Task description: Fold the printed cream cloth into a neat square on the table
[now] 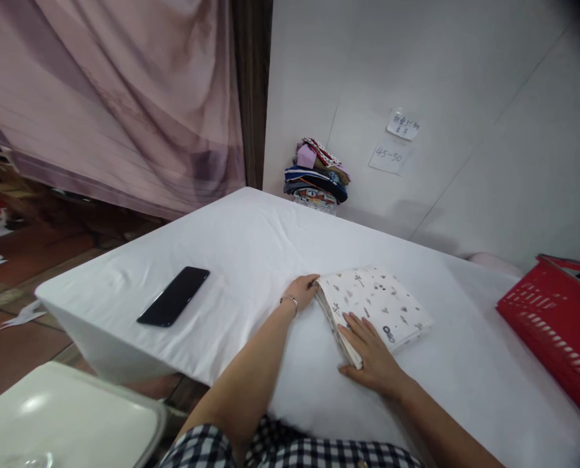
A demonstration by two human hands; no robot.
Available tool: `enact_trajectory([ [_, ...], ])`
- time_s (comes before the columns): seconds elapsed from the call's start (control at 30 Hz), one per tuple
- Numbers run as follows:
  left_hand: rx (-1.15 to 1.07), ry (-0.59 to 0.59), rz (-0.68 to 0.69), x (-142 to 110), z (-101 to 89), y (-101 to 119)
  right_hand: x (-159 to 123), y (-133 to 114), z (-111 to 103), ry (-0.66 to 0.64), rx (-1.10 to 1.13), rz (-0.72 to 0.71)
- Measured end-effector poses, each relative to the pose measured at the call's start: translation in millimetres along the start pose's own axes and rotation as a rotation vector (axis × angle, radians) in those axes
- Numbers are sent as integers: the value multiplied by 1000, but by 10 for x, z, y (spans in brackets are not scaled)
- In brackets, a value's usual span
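Observation:
A white folded cloth (375, 302) printed with small grey and black motifs lies on the white-covered table, its layered folded edge towards me. At its left corner is my left hand (303, 290), with a bracelet on the wrist; the fingers close on that corner and their tips are partly hidden. My right hand (372, 357) rests on the near edge of the cloth, fingers stretched out flat on top and the thumb apart beside the fold.
A black phone (174, 296) lies on the tablecloth (241, 240) to the left. At the right stands a red plastic basket (553, 318). A stack of folded fabrics (316, 172) is by the wall beyond the table. A pale stool (70, 416) stands at lower left.

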State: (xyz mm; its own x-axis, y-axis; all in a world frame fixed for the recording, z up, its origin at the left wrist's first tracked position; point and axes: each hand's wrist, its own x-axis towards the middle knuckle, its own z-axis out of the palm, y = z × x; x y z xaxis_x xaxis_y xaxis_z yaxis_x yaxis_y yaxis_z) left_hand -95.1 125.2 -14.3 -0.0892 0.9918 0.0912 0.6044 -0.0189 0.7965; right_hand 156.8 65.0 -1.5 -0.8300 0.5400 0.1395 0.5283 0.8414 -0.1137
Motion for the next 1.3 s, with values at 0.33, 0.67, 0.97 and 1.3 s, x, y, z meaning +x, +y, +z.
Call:
enact_trajectory([
  [0.33, 148, -50, 55, 0, -29, 84, -27, -18, 72, 198, 6, -34],
  [0.67, 62, 18, 39, 95, 20, -5, -85, -64, 129, 319, 79, 0],
  [0.97, -91, 45, -76, 107, 39, -2, -129, -132, 172, 328, 33, 2],
  [1.3, -5, 36, -80, 90, 26, 36, -198, -255, 236, 367, -52, 55],
])
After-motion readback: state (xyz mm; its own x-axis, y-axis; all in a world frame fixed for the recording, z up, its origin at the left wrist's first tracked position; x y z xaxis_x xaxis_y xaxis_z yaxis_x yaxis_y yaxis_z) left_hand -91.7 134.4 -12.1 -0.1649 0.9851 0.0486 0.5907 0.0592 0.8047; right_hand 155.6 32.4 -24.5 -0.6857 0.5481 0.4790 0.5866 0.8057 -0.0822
